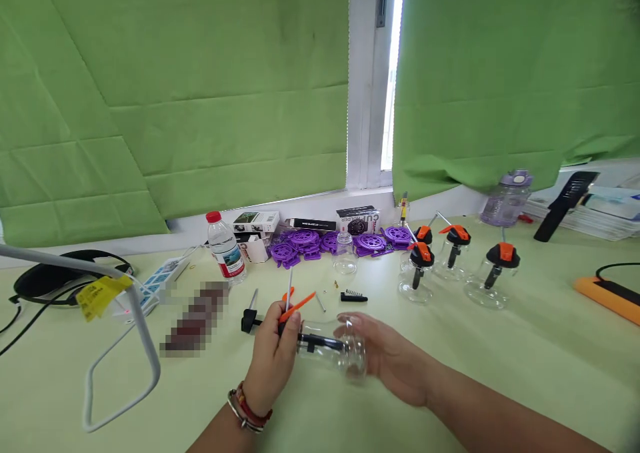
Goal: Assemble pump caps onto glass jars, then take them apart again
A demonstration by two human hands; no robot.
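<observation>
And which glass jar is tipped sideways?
The glass jar between the left hand and the right hand; the other glass jars stand upright on the table.

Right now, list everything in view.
Held jar: one, clear, front centre
Held top: one, black, orange, front centre
Topped jars: four, clear, black, orange, right
Small bottle: one, clear, centre
Wheels: several, purple, back centre
Boxes: several, white, black, back
Capped bottle: one, clear, red cap, left
Spare part: one, black, left of centre
Spring piece: one, black, centre
Power strip: one, white, blue, left
Cabled item: one, black, far left
Tube frame: one, white, left
Drinking bottle: one, purple, back right
Slanted object: one, black, back right
Corded item: one, orange, right edge
Curtains: two, green, back
Table: one, pale green, beneath
Left hand: one, bare, gripping held top
Right hand: one, bare, at held jar
</observation>
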